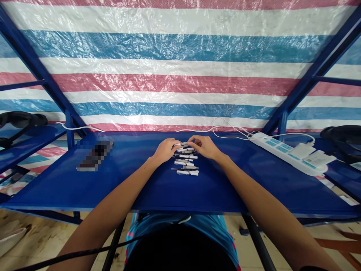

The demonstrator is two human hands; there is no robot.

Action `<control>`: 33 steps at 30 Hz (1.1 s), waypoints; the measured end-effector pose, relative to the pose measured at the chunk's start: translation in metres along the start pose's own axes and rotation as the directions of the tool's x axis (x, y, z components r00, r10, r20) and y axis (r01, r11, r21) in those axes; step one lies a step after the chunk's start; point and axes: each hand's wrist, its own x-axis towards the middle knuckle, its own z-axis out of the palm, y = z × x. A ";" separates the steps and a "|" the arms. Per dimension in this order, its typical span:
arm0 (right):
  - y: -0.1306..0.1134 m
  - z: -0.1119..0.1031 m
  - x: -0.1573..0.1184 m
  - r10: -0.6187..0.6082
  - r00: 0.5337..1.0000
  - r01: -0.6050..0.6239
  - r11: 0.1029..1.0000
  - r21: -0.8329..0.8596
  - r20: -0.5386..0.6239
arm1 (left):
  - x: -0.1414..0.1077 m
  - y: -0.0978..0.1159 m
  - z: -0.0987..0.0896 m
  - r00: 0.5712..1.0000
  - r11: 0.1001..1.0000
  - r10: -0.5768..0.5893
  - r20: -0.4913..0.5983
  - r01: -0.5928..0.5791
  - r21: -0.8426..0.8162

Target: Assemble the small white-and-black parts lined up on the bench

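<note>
My left hand (165, 149) and my right hand (204, 146) meet at the far end of a row of several slim white-and-black pens (184, 161), which lie crosswise on a blue metal table (126, 188). The fingertips of both hands seem to pinch the topmost white pen (180, 144) from either end. Part of that pen is hidden by my fingers. The other pens lie side by side and close together below my hands, slightly askew. Their exact kind is too small to tell.
A pixelated dark object (96, 155) lies left on the table. A white power strip (284, 153) with white chargers (310, 156) and white cables (225, 130) sits right. Blue steel frame posts (69, 128) and a striped tarpaulin (180, 79) rise behind.
</note>
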 end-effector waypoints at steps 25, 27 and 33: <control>0.000 0.003 0.001 0.047 0.999 -0.046 0.996 0.079 -0.017 | 0.000 -0.003 0.003 1.000 1.000 0.002 0.011 -0.002 -0.010; 0.000 0.004 0.001 0.051 0.999 -0.050 0.995 0.087 -0.007 | 0.000 -0.003 0.003 1.000 1.000 0.009 0.010 -0.009 -0.012; 0.000 0.004 0.001 0.046 0.999 -0.047 0.994 0.097 0.008 | 0.000 -0.003 0.004 1.000 1.000 0.009 0.010 -0.009 -0.024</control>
